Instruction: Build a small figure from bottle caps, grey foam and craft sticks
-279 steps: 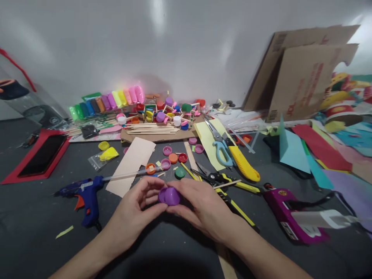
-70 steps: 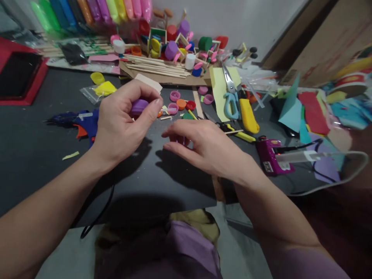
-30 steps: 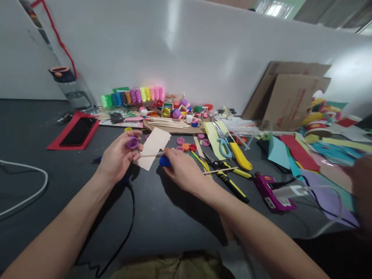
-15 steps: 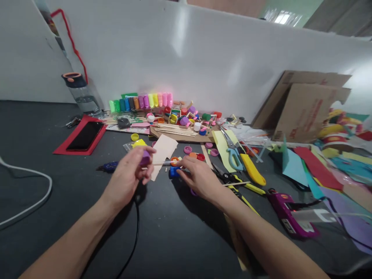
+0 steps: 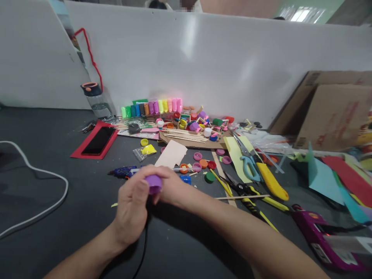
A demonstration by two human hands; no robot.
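Observation:
A purple bottle cap [image 5: 155, 185] is between my two hands, low over the dark table. My left hand [image 5: 132, 207] is closed on it, its thumb along the cap's near left side. From the right, my right hand [image 5: 171, 186] meets it, fingers curled over the cap's far side; most of its fingertips are hidden. Just beyond the hands lies a dark blue glue gun [image 5: 121, 172], partly covered by the fingers. A blue cap [image 5: 185, 179] rests beside my right wrist, and a beige card [image 5: 172, 152] lies farther back.
Loose caps, including a green cap [image 5: 209, 177], lie to the right. Beyond are blue-handled scissors [image 5: 250, 167], a yellow cutter [image 5: 271, 182] and black-and-yellow pliers [image 5: 252, 205]. A phone [image 5: 99, 140] lies on red paper at left; a water bottle [image 5: 99, 102] stands by the white partition.
My right hand has moved left from near the blue cap to the purple cap in my left hand. The view has shifted left, and a green cap now shows.

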